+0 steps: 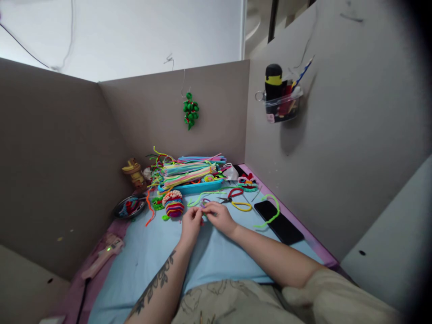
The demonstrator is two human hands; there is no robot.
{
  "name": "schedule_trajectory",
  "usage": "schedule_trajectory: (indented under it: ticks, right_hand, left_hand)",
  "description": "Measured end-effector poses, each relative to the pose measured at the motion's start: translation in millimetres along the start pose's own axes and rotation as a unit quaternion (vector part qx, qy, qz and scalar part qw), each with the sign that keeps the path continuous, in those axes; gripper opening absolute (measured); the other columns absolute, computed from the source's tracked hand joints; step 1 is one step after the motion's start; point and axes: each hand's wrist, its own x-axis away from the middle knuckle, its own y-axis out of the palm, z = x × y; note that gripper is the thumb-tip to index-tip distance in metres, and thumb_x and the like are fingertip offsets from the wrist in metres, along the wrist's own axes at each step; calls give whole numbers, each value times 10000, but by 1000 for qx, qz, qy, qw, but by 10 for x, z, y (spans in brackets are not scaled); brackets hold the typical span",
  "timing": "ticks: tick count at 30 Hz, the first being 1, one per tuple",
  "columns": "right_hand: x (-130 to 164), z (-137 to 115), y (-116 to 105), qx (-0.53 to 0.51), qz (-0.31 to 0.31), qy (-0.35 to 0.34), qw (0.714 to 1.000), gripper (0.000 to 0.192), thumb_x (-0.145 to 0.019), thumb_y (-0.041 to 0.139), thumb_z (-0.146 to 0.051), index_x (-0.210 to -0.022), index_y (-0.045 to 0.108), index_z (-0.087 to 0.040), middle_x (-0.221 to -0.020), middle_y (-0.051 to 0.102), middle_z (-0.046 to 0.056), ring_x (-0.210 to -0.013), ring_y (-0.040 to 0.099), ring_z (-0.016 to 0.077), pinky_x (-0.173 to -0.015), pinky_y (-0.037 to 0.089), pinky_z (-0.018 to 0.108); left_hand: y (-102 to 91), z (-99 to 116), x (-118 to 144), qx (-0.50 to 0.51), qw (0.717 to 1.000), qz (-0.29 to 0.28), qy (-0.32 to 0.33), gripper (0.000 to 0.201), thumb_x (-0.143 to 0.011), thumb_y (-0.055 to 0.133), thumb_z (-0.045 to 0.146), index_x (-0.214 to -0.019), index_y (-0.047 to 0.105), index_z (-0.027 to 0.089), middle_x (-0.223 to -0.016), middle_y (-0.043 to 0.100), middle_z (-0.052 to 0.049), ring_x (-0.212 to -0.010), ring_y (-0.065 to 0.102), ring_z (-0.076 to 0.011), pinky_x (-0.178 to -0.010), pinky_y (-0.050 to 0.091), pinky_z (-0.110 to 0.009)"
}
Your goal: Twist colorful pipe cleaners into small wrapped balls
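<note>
We see both hands meeting low over the middle of the light blue surface [209, 261]. The left hand [191, 223] has its fingers curled in and closed on a thin purple pipe cleaner [204, 203], pinching it near its lower end. The right hand [219, 215] comes in from the other side with its fingertips drawn together on the same pipe cleaner, so that the two hands touch or nearly touch; how much of the piece lies inside the grips we cannot tell. Just beyond the hands lie small scissors [230, 196] with red and yellow handles, and a striped woven ball [173, 204] sits just to the left. Farther back a blue tray [199, 186] carries a stack of coloured pipe cleaners [189, 172]. A black phone [278, 221] lies to the right, with a green pipe cleaner [272, 208] draped across it. A pink glue gun [104, 257] rests at the left edge.
</note>
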Motion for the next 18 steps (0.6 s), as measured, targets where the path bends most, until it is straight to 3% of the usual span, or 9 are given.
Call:
schedule_trajectory:
  ticks: [7, 18]
  right_hand:
    - [-5, -16, 4, 36, 16, 46, 998, 174, -755, 529, -90, -820, 655, -191, -787, 648, 41, -780, 592, 170, -727, 476, 298]
    - [-19, 15, -16, 22, 30, 33, 999, 224, -716, 522, -53, -786, 678, -197, -795, 655, 46, -794, 608, 172, -752, 498, 318]
  left_hand:
    - [0, 37, 10, -4, 1000, 4, 3, 290, -721, 598, 396, -841, 612, 132, -689, 593, -11, -557, 520, -107, -448, 427, -194]
    - [21, 80, 58, -14, 1000, -17, 7, 320, -694, 622, 404, -853, 621, 127, -687, 604, -21, -605, 547, -133, -444, 435, -197]
